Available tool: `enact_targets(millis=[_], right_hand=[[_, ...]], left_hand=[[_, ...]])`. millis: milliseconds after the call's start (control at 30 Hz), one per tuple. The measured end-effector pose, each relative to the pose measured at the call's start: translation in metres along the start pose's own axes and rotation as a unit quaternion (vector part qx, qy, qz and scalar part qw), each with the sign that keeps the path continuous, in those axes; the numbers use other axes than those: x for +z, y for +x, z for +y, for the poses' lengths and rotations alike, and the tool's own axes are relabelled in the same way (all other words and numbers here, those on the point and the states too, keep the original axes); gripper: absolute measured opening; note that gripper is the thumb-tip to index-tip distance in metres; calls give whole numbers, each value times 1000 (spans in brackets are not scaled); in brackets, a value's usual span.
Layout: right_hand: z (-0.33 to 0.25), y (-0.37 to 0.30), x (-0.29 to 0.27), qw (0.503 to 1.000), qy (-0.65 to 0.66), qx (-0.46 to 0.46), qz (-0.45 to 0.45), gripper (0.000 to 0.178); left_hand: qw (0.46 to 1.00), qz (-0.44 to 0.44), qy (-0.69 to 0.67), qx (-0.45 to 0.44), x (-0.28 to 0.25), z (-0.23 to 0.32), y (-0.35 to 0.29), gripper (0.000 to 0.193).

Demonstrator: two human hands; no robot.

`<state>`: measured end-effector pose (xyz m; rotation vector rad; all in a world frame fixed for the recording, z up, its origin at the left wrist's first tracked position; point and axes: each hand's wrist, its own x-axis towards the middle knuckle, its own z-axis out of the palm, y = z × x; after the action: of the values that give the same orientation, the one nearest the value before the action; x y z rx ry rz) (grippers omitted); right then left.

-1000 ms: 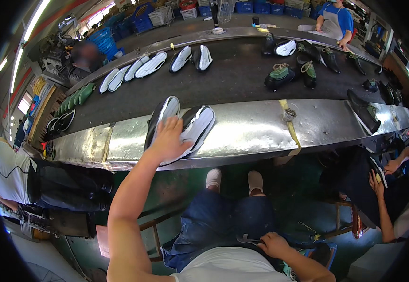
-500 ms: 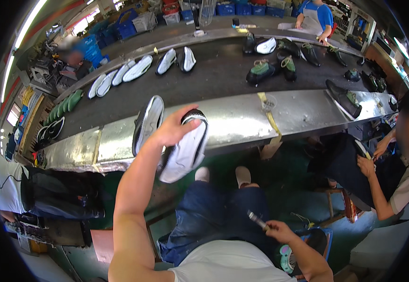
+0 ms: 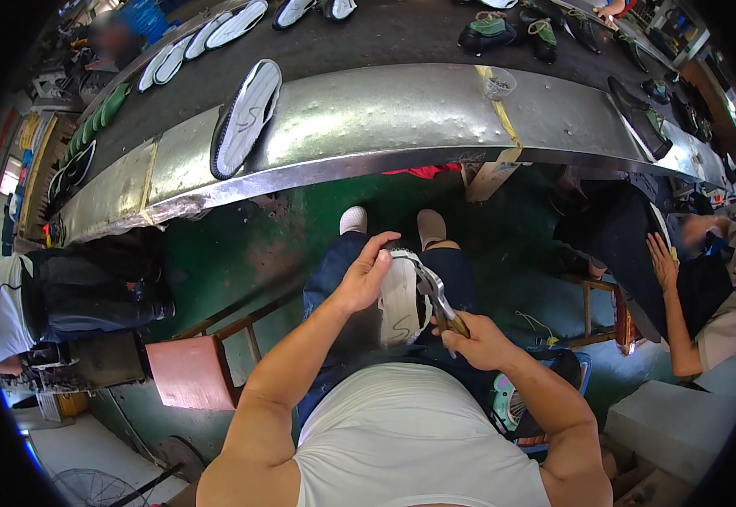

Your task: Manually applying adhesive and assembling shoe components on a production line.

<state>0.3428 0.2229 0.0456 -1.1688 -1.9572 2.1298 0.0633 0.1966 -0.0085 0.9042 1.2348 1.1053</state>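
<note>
Far across, curved metal worktop (image 3: pixel 402 110) carrying one sole (image 3: pixel 245 118). Nearer, over the lap, white shoe (image 3: pixel 402 300) clamped in left hand (image 3: pixel 363 275); right hand (image 3: pixel 478 338) closed on pliers (image 3: pixel 434 296), jaws biting the shoe's edge. Probably mid-pulling; next needs steady grip, firm tug.

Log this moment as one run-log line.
left hand: holds white shoe over lap | right hand: holds pliers at shoe's edge | conveyor bench: one sole lying ahead

Daylight glares off the steel bench (image 3: pixel 368 118) ahead of me; my lap sits dimmer, and the fisheye bends edges into a black rim.
</note>
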Motion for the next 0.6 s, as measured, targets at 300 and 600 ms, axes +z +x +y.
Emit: enact_targets(millis=[300,600], right_hand=[[-26,30,7,956,265,91,-88,30],[-13,81,9,935,-299,-168,86,20]], left_hand=[[995,-38,86,37,-11,19,-14,55],[997,64,-2,34,-32,-27,-1,54]])
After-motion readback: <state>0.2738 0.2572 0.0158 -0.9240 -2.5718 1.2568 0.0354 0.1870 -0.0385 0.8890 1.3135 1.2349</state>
